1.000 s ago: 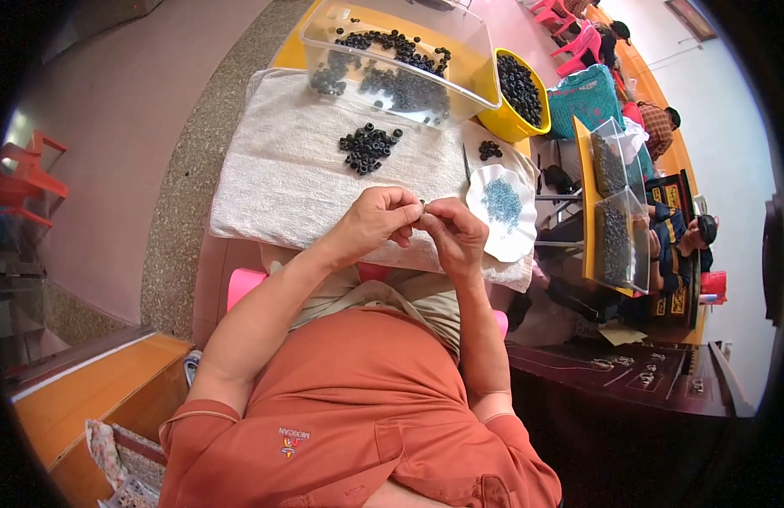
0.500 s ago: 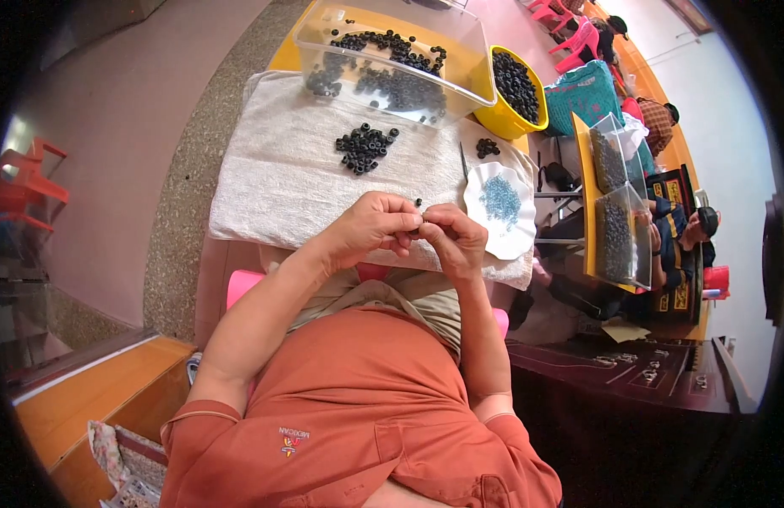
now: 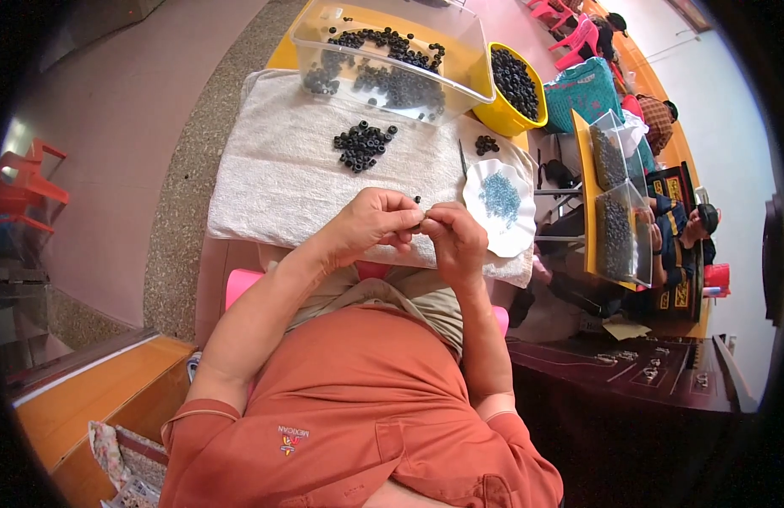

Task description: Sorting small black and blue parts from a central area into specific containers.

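Observation:
My left hand (image 3: 373, 222) and my right hand (image 3: 456, 241) meet over the near edge of a white towel (image 3: 273, 169). Their fingertips pinch a small black ring (image 3: 417, 201) between them; which hand bears it I cannot tell. A loose heap of black rings (image 3: 362, 144) lies on the towel beyond my hands. To the right of my right hand sits a white scalloped plate (image 3: 485, 227) with tiny blue-grey parts (image 3: 499, 194) on it.
A clear plastic tub (image 3: 392, 51) with black rings stands at the far edge, and a yellow bowl (image 3: 502, 118) full of them beside it. A few rings (image 3: 486, 144) lie near the plate. Another person (image 3: 680, 229) sits at a neighbouring table with clear tubs (image 3: 616, 203).
Both hands have stayed together at the towel's near edge, with only small shifts of the fingers around the ring.

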Available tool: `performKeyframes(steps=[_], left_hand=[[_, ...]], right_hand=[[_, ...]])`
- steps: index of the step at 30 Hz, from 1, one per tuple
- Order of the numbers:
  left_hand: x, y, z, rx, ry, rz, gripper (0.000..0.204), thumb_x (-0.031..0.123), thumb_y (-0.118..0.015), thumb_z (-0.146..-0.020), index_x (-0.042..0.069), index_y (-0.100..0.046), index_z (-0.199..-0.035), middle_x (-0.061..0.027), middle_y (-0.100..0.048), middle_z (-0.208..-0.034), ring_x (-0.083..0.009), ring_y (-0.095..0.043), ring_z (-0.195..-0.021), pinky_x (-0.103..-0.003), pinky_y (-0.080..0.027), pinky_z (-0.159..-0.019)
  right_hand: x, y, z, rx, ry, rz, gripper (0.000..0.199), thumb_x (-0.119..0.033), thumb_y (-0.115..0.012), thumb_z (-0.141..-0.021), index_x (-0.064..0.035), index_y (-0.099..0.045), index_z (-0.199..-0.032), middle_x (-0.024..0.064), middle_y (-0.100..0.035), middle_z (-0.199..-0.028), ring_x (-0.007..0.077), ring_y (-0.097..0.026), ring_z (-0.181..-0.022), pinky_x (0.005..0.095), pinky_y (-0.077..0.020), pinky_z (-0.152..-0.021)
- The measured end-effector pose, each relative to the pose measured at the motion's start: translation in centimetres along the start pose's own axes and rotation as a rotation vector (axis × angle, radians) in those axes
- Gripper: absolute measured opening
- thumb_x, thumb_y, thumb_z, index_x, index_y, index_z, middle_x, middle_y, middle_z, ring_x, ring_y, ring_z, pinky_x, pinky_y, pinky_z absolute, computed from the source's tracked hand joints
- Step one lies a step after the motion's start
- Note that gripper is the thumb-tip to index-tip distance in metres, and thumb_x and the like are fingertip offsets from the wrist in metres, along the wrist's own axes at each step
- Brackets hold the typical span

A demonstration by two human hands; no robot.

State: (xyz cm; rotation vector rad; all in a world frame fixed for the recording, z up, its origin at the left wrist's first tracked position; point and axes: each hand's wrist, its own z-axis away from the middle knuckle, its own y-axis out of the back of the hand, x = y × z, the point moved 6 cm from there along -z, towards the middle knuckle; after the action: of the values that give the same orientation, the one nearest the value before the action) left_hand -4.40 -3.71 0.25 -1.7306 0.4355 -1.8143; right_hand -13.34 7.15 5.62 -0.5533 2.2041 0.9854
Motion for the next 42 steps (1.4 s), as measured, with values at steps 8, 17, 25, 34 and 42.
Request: performKeyframes(steps=[8,17,25,34,42], left_hand=[[-0.2,0.6,0.3,0.125,0.044,0.158,0.019,0.015,-0.067,-0.092,0.003,-0.066,-0.106,-0.0034,-0.067,-0.092,-0.0111,-0.065,-0.077,-0.028,-0.058,-0.074],[-0.4,-0.1,0.3,0.060,0.064,0.120,0.019,0.010,-0.068,-0.090,0.003,-0.065,-0.108,-0.0043,-0.068,-0.096,-0.0129,-0.067,-0.084,-0.029,-0.058,-0.081],[-0.3,-0.3,0.5,0.052,0.078,0.098,0.017,0.010,-0.069,-0.089,0.005,-0.066,-0.105,-0.0041,-0.068,-0.096,-0.0128,-0.067,-0.084,-0.029,-0.058,-0.080],[-0.4,-0.4,0.5,0.071,0.092,0.086,0.016,0.010,-0.071,-0.088,0.005,-0.067,-0.103,-0.0038,-0.068,-0.095,-0.0124,-0.067,-0.083,-0.028,-0.058,-0.079],[-0.5,-0.6,0.5,0.065,0.082,0.108,0.017,0.010,-0.071,-0.088,0.005,-0.066,-0.103,-0.0044,-0.068,-0.095,-0.0127,-0.067,-0.084,-0.028,-0.058,-0.079]], right_hand=[[1.5,0.9,0.8,-0.016,-0.133,-0.321,0.008,0.011,-0.064,-0.085,0.0074,-0.062,-0.092,0.0084,-0.062,-0.088,0.0131,-0.063,-0.076,0.0235,-0.0523,-0.067],[1.7,0.5,0.6,-0.082,-0.149,-0.396,0.009,0.008,-0.067,-0.085,0.0050,-0.065,-0.094,0.0078,-0.064,-0.089,0.0121,-0.062,-0.079,0.0226,-0.0499,-0.068],[1.0,0.6,0.4,-0.139,-0.157,-0.323,0.008,0.006,-0.069,-0.083,0.0021,-0.067,-0.090,0.0075,-0.066,-0.084,0.0130,-0.061,-0.078,0.0245,-0.0482,-0.070],[0.5,0.8,0.2,-0.137,-0.112,-0.294,0.010,0.005,-0.072,-0.082,0.0033,-0.067,-0.091,0.0086,-0.067,-0.085,0.0143,-0.062,-0.077,0.0246,-0.0484,-0.068],[0.7,0.6,0.6,-0.067,-0.090,-0.338,0.012,0.005,-0.071,-0.083,0.0050,-0.067,-0.093,0.0100,-0.066,-0.087,0.0153,-0.062,-0.078,0.0244,-0.0489,-0.067]])
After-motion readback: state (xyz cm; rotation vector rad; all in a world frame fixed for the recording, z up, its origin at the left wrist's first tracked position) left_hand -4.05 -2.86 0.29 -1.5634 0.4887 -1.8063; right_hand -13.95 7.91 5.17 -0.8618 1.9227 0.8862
